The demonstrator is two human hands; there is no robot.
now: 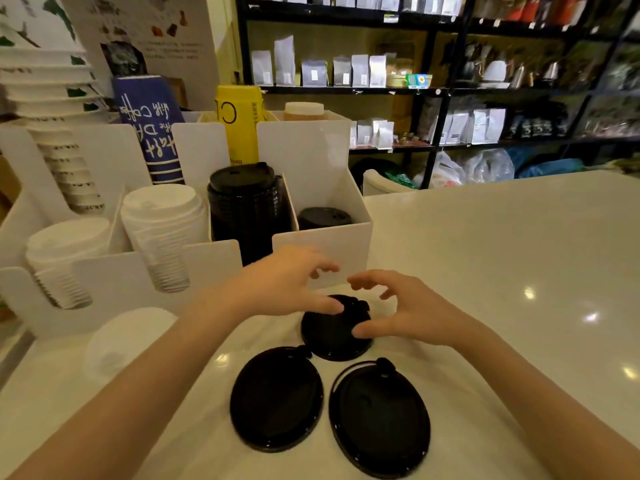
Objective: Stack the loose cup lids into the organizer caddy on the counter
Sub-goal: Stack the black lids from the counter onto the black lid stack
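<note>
On the white tabletop (502,271), just in front of the organizer caddy (322,251), lie three loose black cup lids. The farthest lid (334,332) sits between both hands; the left hand (284,282) comes over it from the left with its thumb resting on the lid's upper left edge, and the right hand (408,311) reaches in from the right with its thumb touching the lid's right rim. The fingers of both hands are curled and spread apart above the lid, not closed around it, so the lid rests flat on the tabletop, not lifted. Nearer the camera, the second black lid (277,398) lies to the left and the third black lid (381,419) to the right, just beside each other and close to the first. A translucent white lid (121,341) lies further left, by the caddy's front wall. In the caddy, the right compartment holds a low black lid stack (323,218), the next a tall black lid stack (247,209), and to the left stand white lid stacks (162,230). Behind rise paper cups (149,129) and a yellow canister (240,123). Dark shelves (433,91) with bags fill the background.
</note>
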